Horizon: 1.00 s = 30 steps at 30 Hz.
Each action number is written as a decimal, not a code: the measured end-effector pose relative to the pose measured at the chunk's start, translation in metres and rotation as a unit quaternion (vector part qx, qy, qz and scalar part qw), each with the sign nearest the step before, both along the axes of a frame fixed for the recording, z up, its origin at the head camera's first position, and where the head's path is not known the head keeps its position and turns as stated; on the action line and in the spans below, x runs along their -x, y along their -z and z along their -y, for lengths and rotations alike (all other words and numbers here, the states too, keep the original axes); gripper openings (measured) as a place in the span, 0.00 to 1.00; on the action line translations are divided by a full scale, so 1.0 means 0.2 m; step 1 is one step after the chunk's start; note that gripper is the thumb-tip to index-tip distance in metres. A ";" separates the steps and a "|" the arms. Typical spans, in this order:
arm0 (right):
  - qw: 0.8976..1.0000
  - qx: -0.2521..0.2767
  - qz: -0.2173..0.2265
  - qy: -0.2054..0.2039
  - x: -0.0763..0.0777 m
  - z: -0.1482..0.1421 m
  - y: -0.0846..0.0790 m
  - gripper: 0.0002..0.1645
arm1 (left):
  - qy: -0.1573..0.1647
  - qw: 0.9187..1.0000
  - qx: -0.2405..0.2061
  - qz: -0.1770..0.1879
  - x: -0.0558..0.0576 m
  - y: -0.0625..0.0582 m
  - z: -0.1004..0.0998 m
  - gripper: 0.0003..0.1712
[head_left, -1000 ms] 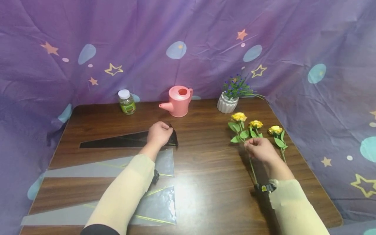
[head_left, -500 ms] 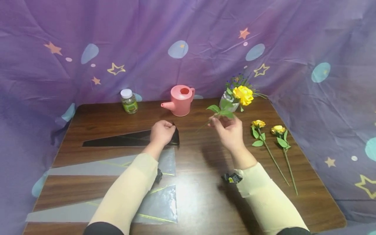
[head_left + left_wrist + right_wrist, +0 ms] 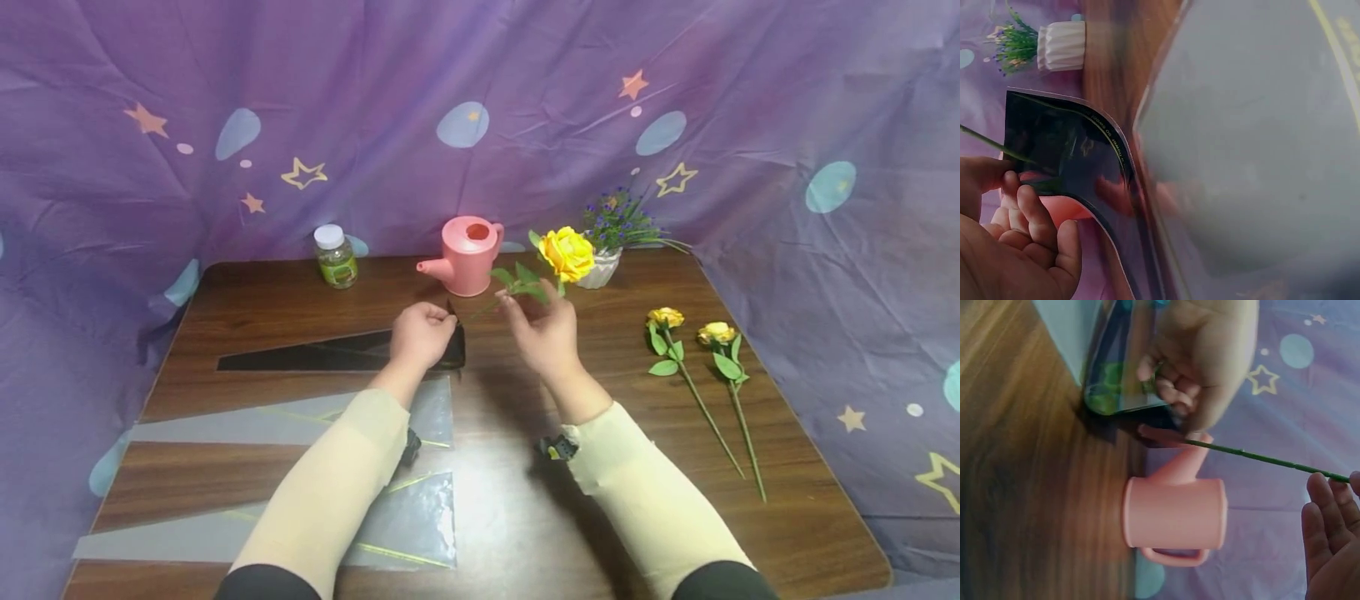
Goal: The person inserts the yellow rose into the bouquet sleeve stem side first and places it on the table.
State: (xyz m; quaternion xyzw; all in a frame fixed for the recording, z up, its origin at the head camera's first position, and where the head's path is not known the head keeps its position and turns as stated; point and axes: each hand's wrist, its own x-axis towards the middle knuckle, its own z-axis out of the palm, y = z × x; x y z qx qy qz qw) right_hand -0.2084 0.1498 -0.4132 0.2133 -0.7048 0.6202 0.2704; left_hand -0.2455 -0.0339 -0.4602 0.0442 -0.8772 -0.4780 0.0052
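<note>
My left hand [image 3: 420,335] pinches the wide end of a black tapered flower sleeve [image 3: 322,353], lifting that end into a bulge off the table. In the left wrist view the raised sleeve [image 3: 1060,137] curves up from thumb and fingers. My right hand [image 3: 549,337] pinches the green stem of a yellow rose [image 3: 567,254], bloom up and tilted right. The stem [image 3: 1260,456] slants down toward the left hand in the right wrist view. Its lower end overlaps the sleeve's raised mouth in the left wrist view.
Two clear tapered sleeves [image 3: 431,412] lie nearer on the wooden table [image 3: 510,533]. Two yellow roses [image 3: 666,317] lie at the right. Along the back stand a white-lidded jar [image 3: 337,258], a pink watering can [image 3: 468,258] and a white pot [image 3: 602,268] of purple flowers.
My right hand has picked one yellow rose up from the table and carried it left to the black sleeve. My left hand stays on the sleeve's wide end.
</note>
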 end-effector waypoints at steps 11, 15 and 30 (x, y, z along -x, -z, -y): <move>0.996 0.012 0.072 0.048 0.07 0.07 0.10 0.15 | 0.001 0.998 -0.034 -0.055 -0.02 -0.08 -0.03 0.12; 0.996 0.006 0.072 0.060 0.08 0.10 0.13 0.14 | 0.005 0.996 -0.044 -0.072 -0.03 -0.10 -0.05 0.12; 0.998 0.007 0.039 0.042 0.06 0.10 0.18 0.13 | 0.001 0.994 -0.080 -0.073 -0.02 -0.14 -0.08 0.12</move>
